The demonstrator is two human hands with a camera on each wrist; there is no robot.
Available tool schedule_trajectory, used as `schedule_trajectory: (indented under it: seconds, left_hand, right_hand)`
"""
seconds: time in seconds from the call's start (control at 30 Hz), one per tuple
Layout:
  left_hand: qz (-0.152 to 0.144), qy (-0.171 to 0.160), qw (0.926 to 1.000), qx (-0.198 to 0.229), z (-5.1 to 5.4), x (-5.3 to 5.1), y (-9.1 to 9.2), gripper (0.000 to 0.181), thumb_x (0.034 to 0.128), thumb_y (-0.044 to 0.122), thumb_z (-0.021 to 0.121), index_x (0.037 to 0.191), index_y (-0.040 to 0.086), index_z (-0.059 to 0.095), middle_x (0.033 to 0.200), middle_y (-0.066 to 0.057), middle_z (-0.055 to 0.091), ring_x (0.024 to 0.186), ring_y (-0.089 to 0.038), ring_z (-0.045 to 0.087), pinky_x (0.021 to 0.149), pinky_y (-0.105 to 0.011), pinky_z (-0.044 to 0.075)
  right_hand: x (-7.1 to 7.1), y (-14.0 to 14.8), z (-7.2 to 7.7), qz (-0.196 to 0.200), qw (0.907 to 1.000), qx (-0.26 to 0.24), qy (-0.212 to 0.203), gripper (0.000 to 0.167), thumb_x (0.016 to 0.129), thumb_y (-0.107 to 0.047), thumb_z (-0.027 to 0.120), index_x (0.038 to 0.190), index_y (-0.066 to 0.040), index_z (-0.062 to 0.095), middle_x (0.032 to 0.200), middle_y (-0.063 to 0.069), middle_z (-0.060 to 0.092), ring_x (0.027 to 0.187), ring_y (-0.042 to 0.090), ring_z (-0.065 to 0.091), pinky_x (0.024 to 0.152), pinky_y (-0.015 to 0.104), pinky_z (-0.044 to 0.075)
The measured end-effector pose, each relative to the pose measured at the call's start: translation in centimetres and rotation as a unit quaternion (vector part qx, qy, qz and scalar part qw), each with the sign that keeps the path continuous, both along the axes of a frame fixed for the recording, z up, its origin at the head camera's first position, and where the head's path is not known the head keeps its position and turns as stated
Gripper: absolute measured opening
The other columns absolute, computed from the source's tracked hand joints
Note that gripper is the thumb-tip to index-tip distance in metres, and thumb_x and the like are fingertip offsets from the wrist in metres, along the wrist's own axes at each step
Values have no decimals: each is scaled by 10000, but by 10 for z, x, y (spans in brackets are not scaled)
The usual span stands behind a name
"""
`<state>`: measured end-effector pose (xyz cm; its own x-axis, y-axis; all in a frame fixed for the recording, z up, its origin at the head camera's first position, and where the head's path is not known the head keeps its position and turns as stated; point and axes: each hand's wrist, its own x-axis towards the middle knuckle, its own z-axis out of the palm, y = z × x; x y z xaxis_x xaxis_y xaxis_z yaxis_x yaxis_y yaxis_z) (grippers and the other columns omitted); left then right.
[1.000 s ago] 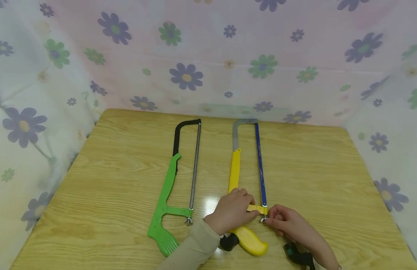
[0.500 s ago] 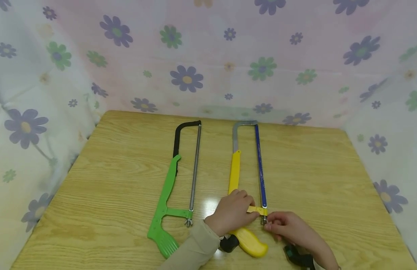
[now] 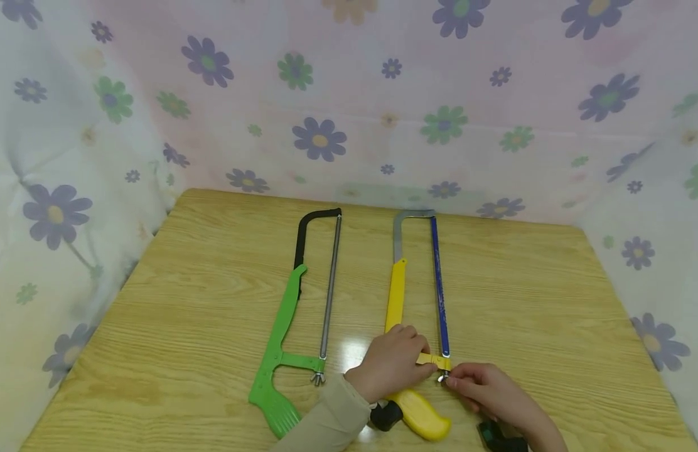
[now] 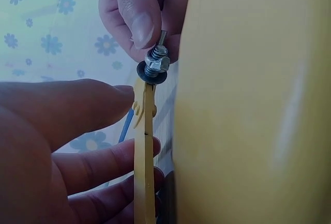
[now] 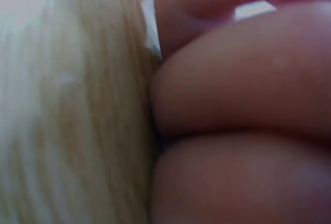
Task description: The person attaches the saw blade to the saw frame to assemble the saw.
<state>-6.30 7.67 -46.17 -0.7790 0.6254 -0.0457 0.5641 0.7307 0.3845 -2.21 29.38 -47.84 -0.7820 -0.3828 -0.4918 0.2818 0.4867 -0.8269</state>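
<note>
A hacksaw with a yellow handle [image 3: 420, 415], grey bow and blue blade [image 3: 440, 289] lies on the table. The left hand [image 3: 391, 364] grips its yellow frame near the cross arm [image 3: 434, 360]; in the left wrist view, thumb and fingers of the left hand [image 4: 77, 125] lie on either side of the yellow arm [image 4: 145, 167]. At the blade's lower end, the right hand [image 3: 490, 392] pinches the wing nut [image 3: 443, 378]. The bolt with its nut [image 4: 158, 62] shows up close under the right thumb. Blurred fingers [image 5: 243, 79] fill the right wrist view, beside the wood surface.
Left of the yellow saw lies a green-handled hacksaw [image 3: 278, 326] with a black bow and grey blade [image 3: 331, 289]. The wooden table [image 3: 202, 295] is bordered by a flowered cloth [image 3: 360, 88] at the back and sides.
The head view has shifted slightly, with everything a little lower. The right fingers have changed position on the wing nut, which has turned. The left hand keeps its grip on the yellow frame.
</note>
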Motion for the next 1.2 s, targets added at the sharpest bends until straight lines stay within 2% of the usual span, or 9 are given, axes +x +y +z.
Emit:
schedule_trajectory:
  seconds: [0.4,0.67,0.83,0.93,1.07,1.2]
  left_hand:
    - [-38,-80,9999,56,-4,2,1,284,832,522,520,936,277,621,902,136,503,818,-45,447,597,-187,397]
    - [-14,49,10000,32,-1,0,0,284,829,518,529,935,273,625,909,133,513,817,-46,455,599,-185,403]
    - [-60,14,10000,30,-1,1,0,281,831,516,528,941,276,623,902,135,509,812,-42,451,600,-180,400]
    - [-64,49,10000,42,-1,1,0,281,833,516,526,943,276,623,909,135,509,815,-42,451,600,-180,401]
    - [-53,91,9999,46,0,0,0,285,834,514,525,944,271,624,914,133,512,819,-46,453,603,-182,405]
    - [-56,74,10000,21,2,0,0,284,835,511,524,944,269,625,910,131,513,819,-47,454,608,-183,406]
  right_hand:
    - [4,-2,-2,-307,9994,42,148,317,837,-332,604,928,-36,533,576,2,449,344,83,303,306,215,279]
    - [0,-1,-4,-122,9994,214,250,296,846,-362,582,910,-74,605,531,-17,437,333,86,308,301,228,299]
    - [2,-1,-3,-96,9994,291,170,301,840,-364,590,929,-79,628,558,-11,472,348,81,318,309,218,302]
    - [2,-1,-1,3,9990,354,258,297,836,-360,597,941,-84,633,571,-18,482,357,69,330,323,202,301]
    - [1,0,1,167,9988,249,386,289,852,-336,584,954,-70,631,564,-25,471,357,59,329,326,199,291]
    - [1,1,1,147,9995,96,272,307,879,-331,544,988,-56,628,531,-31,445,345,67,312,316,201,292]
